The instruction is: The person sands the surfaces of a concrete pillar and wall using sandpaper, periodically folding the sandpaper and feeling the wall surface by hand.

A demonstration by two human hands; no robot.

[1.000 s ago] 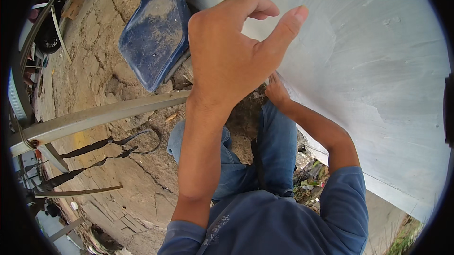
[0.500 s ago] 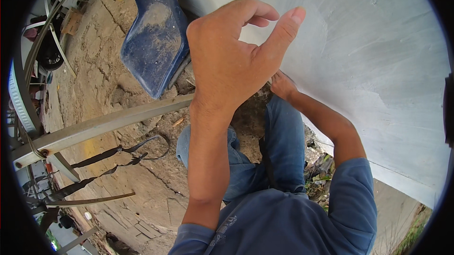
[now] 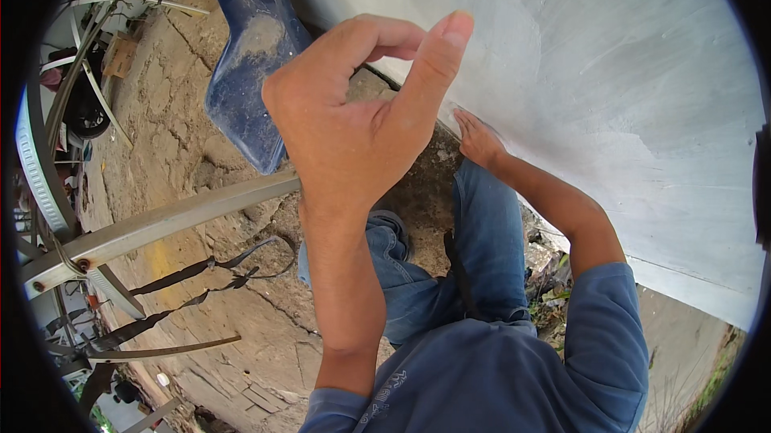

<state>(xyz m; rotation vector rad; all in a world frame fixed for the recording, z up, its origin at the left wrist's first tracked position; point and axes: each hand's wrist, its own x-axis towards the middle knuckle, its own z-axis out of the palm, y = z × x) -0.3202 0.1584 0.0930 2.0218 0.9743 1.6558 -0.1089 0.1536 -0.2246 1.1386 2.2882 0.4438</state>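
Note:
My left hand (image 3: 345,124) is raised close to the camera, its back toward me. The fingers are loosely bent and the thumb points up apart from them, with nothing visible between. Low on the right, my right hand (image 3: 480,142) rests against the bottom of a pale grey, smeared wall panel (image 3: 610,79). Its fingers are stretched out along the surface; whether anything thin lies under them is hidden. Beside my left hand, on the far side, a dusty blue plastic seat (image 3: 257,63) lies on the cracked ground, partly covered by that hand.
A metal bar (image 3: 177,212) reaches in from the left and ends behind my left wrist. Black straps (image 3: 185,272) hang near it. Curved metal strips (image 3: 88,55), a dark wheel (image 3: 86,116) and a cardboard box (image 3: 120,55) stand at the far left. My jeans-clad legs (image 3: 490,248) are bent below.
My left hand has shifted left and slightly down, keeping its bent-finger shape. My right hand stays at the wall's foot, with more of its fingers showing.

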